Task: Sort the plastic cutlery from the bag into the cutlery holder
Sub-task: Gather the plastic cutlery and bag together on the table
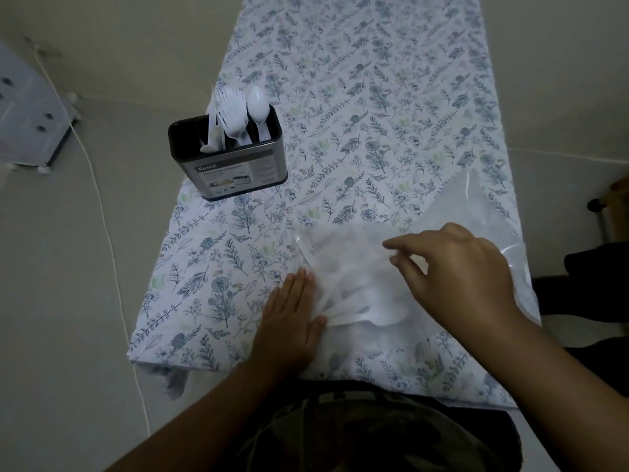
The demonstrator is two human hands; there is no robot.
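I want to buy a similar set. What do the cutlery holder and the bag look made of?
The cutlery holder looks like brushed metal with a dark, probably plastic rim: dull grey sheen, printed label. The bag looks like thin clear plastic film: glossy creases, tablecloth showing through.

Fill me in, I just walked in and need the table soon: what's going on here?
A person is sorting plastic cutlery. The left hand presses flat on the edge of a clear bag on the floral tablecloth, while the right hand pinches the plastic above the white cutlery inside. The cutlery holder already has forks and spoons standing in it.
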